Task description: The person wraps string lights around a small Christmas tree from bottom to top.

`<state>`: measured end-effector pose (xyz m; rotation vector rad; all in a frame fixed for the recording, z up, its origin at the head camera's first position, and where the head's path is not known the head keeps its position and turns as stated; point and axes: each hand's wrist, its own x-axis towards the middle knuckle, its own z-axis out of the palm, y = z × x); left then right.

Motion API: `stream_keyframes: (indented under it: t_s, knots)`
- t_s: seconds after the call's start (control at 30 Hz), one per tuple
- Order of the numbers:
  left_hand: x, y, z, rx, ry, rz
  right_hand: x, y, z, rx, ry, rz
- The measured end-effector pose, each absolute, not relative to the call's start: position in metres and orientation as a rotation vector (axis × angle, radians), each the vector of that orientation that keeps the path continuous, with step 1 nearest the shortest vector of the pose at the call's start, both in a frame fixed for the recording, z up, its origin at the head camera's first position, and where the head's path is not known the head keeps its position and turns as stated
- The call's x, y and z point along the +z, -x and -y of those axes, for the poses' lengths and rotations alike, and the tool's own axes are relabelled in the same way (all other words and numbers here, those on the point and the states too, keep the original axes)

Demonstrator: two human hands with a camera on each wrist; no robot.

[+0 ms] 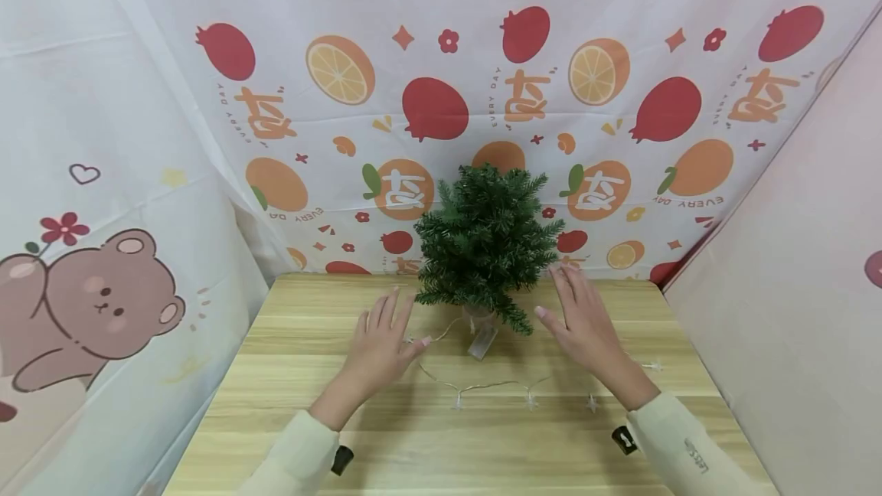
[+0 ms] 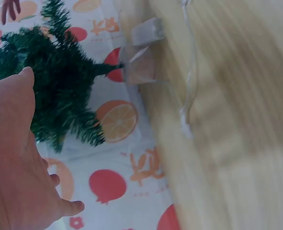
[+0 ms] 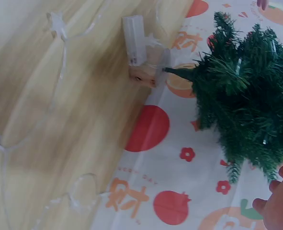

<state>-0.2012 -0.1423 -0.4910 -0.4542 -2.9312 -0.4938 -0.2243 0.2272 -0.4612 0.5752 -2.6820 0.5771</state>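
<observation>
A small artificial Christmas tree (image 1: pixel 485 232) stands upright at the back of the wooden table, on a pale base (image 2: pixel 140 66). My left hand (image 1: pixel 379 339) is spread to the left of it, fingers straight and holding nothing. On the other side, my right hand (image 1: pixel 582 320) is stretched out with its fingertips near the lower branches; whether they touch I cannot tell. A string of star lights (image 1: pixel 492 385) curves over the tabletop in front of the tree. Its small whitish box (image 1: pixel 482 341) lies against the base, and also shows as a pale box (image 3: pixel 134 40) in the right wrist view.
The light wooden table (image 1: pixel 427 458) ends at a fruit-printed cloth (image 1: pixel 441 44) hanging right behind the tree. A bear-printed cloth (image 1: pixel 124 305) hangs on the left, and a pale sheet (image 1: pixel 779 274) closes the right side. More star lights (image 1: pixel 651 366) lie beyond the right wrist.
</observation>
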Motion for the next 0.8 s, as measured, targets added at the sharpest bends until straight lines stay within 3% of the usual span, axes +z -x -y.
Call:
stream_keyframes:
  t_s: [0.4,0.8]
  knots:
    - [-0.533,0.187,0.122,-0.632,0.493,2.967,-0.489,0.214,-0.231,0.658,-0.457,2.731]
    - [-0.576,0.186,0.123,-0.795,0.579,2.910,-0.543,0.199,-0.225,0.896,-0.327,2.772]
